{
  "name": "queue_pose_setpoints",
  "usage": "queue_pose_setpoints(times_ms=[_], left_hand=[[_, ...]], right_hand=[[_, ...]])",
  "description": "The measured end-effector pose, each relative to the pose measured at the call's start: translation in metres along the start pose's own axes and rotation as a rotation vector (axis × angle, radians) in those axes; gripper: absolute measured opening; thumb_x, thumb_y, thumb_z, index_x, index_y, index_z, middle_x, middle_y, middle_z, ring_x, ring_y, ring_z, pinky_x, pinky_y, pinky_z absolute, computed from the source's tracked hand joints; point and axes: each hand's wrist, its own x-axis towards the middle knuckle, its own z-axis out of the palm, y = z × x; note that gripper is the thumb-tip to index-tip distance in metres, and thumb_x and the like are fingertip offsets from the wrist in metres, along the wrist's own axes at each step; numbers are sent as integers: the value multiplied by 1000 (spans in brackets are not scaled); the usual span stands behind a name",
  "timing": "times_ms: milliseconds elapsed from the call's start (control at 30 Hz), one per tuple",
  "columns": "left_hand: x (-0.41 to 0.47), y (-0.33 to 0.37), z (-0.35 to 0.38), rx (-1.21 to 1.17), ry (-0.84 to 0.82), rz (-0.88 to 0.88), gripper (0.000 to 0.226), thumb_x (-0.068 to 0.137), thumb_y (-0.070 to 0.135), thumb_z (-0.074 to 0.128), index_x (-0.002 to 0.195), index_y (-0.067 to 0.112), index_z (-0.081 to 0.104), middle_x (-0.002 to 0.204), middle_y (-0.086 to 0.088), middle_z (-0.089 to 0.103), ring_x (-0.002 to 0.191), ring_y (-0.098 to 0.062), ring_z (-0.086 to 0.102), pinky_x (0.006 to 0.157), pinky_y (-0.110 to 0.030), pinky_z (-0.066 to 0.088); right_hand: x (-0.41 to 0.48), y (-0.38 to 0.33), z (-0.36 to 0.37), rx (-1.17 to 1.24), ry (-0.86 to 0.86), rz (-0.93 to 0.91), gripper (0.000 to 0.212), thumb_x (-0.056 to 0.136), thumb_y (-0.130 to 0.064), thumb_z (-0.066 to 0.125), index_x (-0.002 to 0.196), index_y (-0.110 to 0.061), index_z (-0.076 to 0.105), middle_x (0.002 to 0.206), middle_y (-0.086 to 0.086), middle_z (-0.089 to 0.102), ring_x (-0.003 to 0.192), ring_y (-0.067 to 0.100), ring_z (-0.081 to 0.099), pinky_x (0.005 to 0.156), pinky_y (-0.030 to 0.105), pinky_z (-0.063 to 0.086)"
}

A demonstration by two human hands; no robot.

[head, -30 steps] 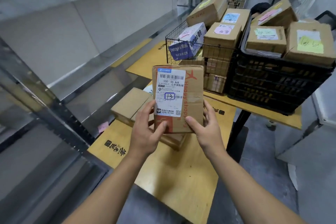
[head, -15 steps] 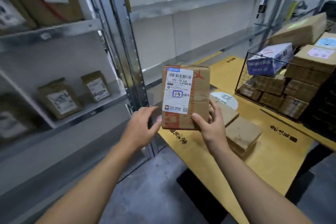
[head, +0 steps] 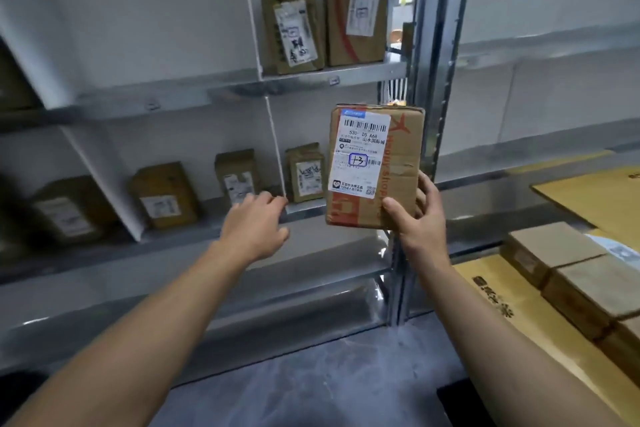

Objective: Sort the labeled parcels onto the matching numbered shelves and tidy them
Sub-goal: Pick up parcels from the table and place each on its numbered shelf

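My right hand [head: 415, 218] grips the lower right corner of a brown cardboard parcel [head: 401, 170], held upright in front of the metal shelving. Its white label faces me and carries a hand-written mark in a blue box. My left hand [head: 256, 222] is off the parcel, reaching with relaxed fingers toward the front edge of the middle shelf [head: 311, 208]. Several labelled parcels stand on that shelf, the nearest one [head: 306, 172] just left of the held parcel. Two more parcels [head: 356, 14] stand on the upper shelf [head: 332, 74].
A grey upright post [head: 429, 80] of the shelving stands just behind the held parcel. At the right, a yellow cardboard-covered table [head: 485, 288] holds several plain boxes [head: 568, 274]. Below the shelves lies grey floor [head: 311, 385].
The view has swung left from the table to the shelving. My left hand has let go of the parcel and reached toward the middle shelf; my right hand alone carries the parcel.
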Motion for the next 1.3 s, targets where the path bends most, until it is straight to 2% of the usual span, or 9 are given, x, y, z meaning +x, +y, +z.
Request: queue_pose_setpoints(times_ms=[133, 300, 433, 600, 767, 833, 967, 1133, 1300], left_hand=[[-21, -54, -13, 19, 22, -130, 56, 92, 47, 50, 143, 27, 41, 137, -2, 51, 123, -26, 47, 99, -42, 42], [-41, -107, -31, 15, 63, -246, 55, 92, 45, 50, 143, 25, 41, 136, -4, 50, 123, -27, 46, 99, -42, 42], [-44, -145, -46, 17, 105, -324, 55, 92, 44, 51, 142, 23, 42, 136, -4, 51, 122, -27, 48, 100, -44, 43], [-36, -193, -62, -7, 193, -418, 53, 92, 43, 54, 141, 24, 43, 137, -3, 51, 124, -25, 47, 101, -43, 43], [-15, -243, -73, 9, 269, -472, 54, 92, 44, 55, 141, 26, 42, 137, -1, 51, 124, -22, 47, 101, -41, 41], [-1, -263, -79, 22, 286, -497, 56, 92, 45, 56, 142, 27, 41, 139, 0, 50, 126, -21, 46, 103, -42, 40], [29, -303, -92, 42, 310, -525, 57, 92, 46, 55, 144, 28, 39, 142, 0, 46, 129, -22, 42, 106, -43, 37], [56, -345, -95, 44, 353, -543, 55, 93, 47, 53, 143, 30, 39, 139, 2, 47, 127, -21, 43, 105, -44, 38], [69, -372, -83, 10, 378, -535, 55, 93, 46, 53, 144, 29, 38, 140, 3, 46, 128, -19, 42, 106, -43, 37]], right_hand=[[4, -10, 69, 64, -112, -39, 69, 89, -23, 76, 146, -37, 39, 131, -6, 63, 121, 15, 62, 98, 47, 56], [13, -25, 144, 145, -237, -36, 67, 88, -24, 78, 141, -43, 41, 133, -6, 60, 121, 15, 62, 96, 46, 57], [27, -38, 198, 185, -298, -83, 71, 88, -23, 77, 146, -36, 39, 132, -5, 61, 120, 14, 63, 98, 46, 56], [60, -57, 267, 192, -390, -149, 70, 86, -34, 78, 143, -44, 38, 134, -7, 59, 122, 14, 61, 96, 47, 57], [105, -78, 343, 231, -451, -224, 73, 86, -33, 77, 147, -39, 36, 134, -7, 58, 122, 15, 60, 97, 46, 56], [124, -81, 371, 225, -467, -245, 74, 84, -37, 77, 147, -41, 36, 134, -9, 58, 122, 13, 60, 97, 46, 56], [159, -79, 424, 209, -514, -261, 67, 89, -31, 74, 143, -45, 37, 132, -13, 58, 123, 14, 59, 98, 47, 56], [189, -69, 480, 137, -515, -278, 73, 72, -52, 74, 136, -55, 40, 131, -15, 60, 121, 11, 60, 99, 46, 55], [205, -56, 519, 36, -530, -320, 72, 75, -51, 73, 138, -50, 38, 134, -13, 59, 123, 13, 58, 101, 47, 54]])
